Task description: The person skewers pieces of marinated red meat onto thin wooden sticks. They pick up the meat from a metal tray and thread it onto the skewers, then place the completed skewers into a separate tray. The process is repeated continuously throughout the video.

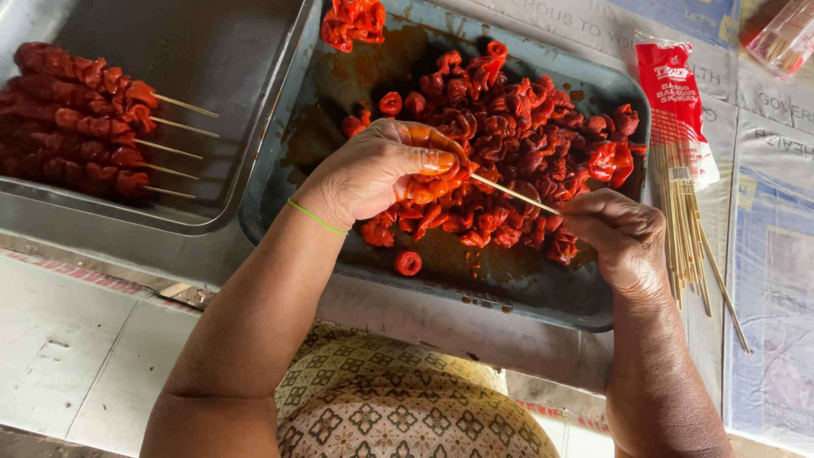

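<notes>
The skewer [515,195] runs between the two hands, its long axis lying left to right with a slight tilt: the left end sits a little farther, the right end a little nearer. The left hand [381,170] is clenched over a bunch of red meat pieces at the skewer's left end; the fingers [437,161], smeared with orange sauce, curl round the meat so that the stick's tip is hidden inside the grip. The right hand [619,229] pinches the other end of the stick, fingers closed on it, knuckles toward the camera. Only the bare middle stretch of wood shows between the hands.

So the meat lies to the left of the right hand, along the line of the stick, and the left hand is the one on it. Both hands hover over the dark tray [593,305], which holds a loose heap of sauced meat [517,127] spread across its far and right parts; the left hand rests at the heap's left edge, with a few stray pieces just near of it.

Left of this tray, touching it rim to rim, stands a second steel tray [254,110] with finished skewers [85,119] lying side by side, meat to the left, bare ends pointing right. To the right of the dark tray, near the right hand, lies a bundle of bare sticks [682,229] spilling from a red and white packet [674,102], long axes running near to far.
</notes>
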